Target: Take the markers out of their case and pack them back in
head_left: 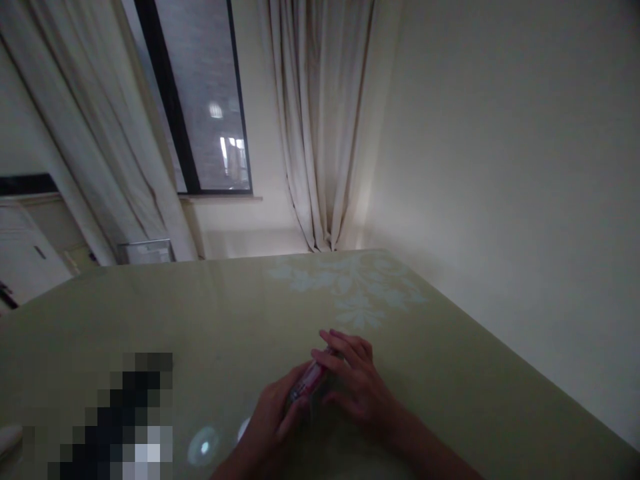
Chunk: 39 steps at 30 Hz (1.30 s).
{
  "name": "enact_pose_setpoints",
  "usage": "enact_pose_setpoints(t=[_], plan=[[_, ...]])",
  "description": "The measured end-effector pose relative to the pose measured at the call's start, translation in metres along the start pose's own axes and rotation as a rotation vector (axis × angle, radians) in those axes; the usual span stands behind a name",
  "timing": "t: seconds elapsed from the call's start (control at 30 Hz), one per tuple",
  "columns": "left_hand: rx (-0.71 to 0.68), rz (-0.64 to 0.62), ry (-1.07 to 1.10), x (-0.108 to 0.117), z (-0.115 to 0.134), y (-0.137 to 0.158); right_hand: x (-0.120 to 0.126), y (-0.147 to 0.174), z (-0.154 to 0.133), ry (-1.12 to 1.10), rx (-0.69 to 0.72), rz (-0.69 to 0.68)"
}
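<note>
Left fingers (294, 415) grip a slim pink packet (310, 380) over the green worktop (225, 320). Right fingers (334, 363) cover its one-o'clock end, grip unclear.

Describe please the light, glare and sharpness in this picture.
Head view: dim light; bright round glare on the table, left of the left hand; bright patches in the window. Head view too: pixel blocks hide part of the lower left; print on the pink item is too soft to read.
</note>
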<state>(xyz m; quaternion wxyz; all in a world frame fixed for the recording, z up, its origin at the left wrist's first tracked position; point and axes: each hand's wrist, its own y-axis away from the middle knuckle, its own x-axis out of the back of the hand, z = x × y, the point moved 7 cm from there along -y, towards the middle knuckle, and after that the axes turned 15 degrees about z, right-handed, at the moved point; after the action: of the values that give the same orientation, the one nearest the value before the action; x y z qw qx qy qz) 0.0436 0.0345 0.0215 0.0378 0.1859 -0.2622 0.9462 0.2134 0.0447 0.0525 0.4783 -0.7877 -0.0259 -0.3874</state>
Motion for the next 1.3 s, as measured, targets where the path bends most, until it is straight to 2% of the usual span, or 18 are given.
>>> enact_pose_setpoints(t=[0.13,0.3,0.4,0.57,0.67,0.77,0.87,1.0,1.1,1.2,1.3], plan=[[-0.1,-0.048,-0.099,-0.01,0.003,0.007,0.009,-0.004,-0.002,-0.028,0.002,0.083],[-0.066,-0.113,-0.11,-0.014,0.012,0.003,0.021,-0.008,-0.004,-0.075,-0.036,0.126],[-0.059,-0.129,-0.116,-0.014,0.014,0.003,0.026,-0.01,-0.01,-0.084,-0.01,0.156],[-0.148,-0.179,-0.196,-0.022,0.013,0.009,0.034,-0.011,-0.008,-0.035,-0.095,0.318],[-0.076,-0.163,-0.126,-0.017,0.009,0.006,0.034,-0.009,-0.003,-0.101,-0.092,0.32],[0.012,-0.105,-0.037,-0.005,0.009,-0.001,0.037,-0.007,0.016,-0.154,-0.19,0.316],[0.033,-0.055,-0.03,0.003,0.012,-0.005,0.036,-0.004,0.037,-0.199,-0.316,0.251],[0.014,-0.062,-0.019,0.003,0.011,-0.002,0.032,-0.004,0.046,-0.317,-0.327,0.193],[0.025,-0.083,-0.033,-0.001,0.004,0.003,0.034,-0.004,0.048,-0.335,-0.357,0.252],[-0.006,-0.118,-0.063,-0.008,-0.001,0.008,0.035,-0.001,0.052,-0.305,-0.471,0.321],[0.033,-0.108,-0.081,-0.011,-0.008,0.013,0.033,0.002,0.054,-0.294,-0.546,0.34]])
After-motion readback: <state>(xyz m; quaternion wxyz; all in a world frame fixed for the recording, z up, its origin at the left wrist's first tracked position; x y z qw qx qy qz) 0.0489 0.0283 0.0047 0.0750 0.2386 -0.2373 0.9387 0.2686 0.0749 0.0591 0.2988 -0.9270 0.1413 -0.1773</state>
